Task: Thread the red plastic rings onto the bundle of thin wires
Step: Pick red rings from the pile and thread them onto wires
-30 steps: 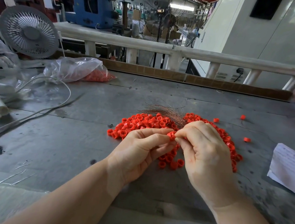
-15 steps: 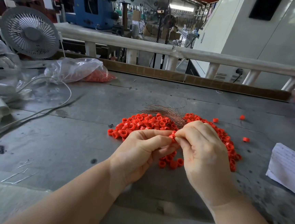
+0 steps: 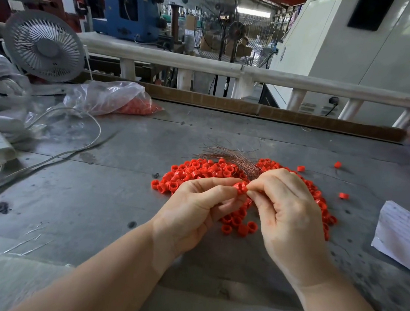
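Barely anything is shifted since a second ago: one small red plastic ring (image 3: 240, 187) is kept pinched by the left hand (image 3: 194, 211), while the bundle of thin coppery wires (image 3: 236, 158) is pinched by the right hand (image 3: 290, 212) above the ring heap (image 3: 197, 169), seemingly steadied for threading.

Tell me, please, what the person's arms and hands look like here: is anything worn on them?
Both forearms are bare as far as the picture shows, with no sleeves in view. The left hand and the right hand wear no gloves. No rings, watch, bracelet or markings show on the fingers or wrists. The nails look short and unpainted, where visible.
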`<state>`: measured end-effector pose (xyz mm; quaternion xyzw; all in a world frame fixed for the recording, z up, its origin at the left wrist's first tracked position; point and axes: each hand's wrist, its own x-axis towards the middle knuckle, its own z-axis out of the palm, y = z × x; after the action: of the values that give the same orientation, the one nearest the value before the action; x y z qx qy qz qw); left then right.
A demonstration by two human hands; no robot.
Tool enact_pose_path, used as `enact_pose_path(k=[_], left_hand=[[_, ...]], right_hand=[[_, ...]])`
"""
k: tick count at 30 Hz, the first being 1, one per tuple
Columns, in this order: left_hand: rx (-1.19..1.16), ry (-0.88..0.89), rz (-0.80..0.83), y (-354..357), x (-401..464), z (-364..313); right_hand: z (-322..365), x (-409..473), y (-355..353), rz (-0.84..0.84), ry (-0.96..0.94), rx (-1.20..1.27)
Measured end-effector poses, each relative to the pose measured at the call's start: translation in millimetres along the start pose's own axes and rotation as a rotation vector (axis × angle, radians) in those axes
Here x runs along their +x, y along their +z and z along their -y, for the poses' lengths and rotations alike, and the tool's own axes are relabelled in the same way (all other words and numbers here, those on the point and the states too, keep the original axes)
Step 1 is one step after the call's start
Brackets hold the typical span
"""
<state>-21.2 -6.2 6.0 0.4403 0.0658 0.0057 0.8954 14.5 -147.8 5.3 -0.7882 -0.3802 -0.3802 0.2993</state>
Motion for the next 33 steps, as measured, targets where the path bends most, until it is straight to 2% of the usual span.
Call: enact_pose_path(k=[12,33], left_hand=[[0.060,0.021,0.022,-0.2,-1.4,0.1],[0.089,0.028,-0.036,2.5,-3.9,-1.0]], right_hand=[[0.3,0.6,-0.8,0.054,0.007,0.035],[6.3,-0.6,5.5,-0.004,0.015,-0.009]])
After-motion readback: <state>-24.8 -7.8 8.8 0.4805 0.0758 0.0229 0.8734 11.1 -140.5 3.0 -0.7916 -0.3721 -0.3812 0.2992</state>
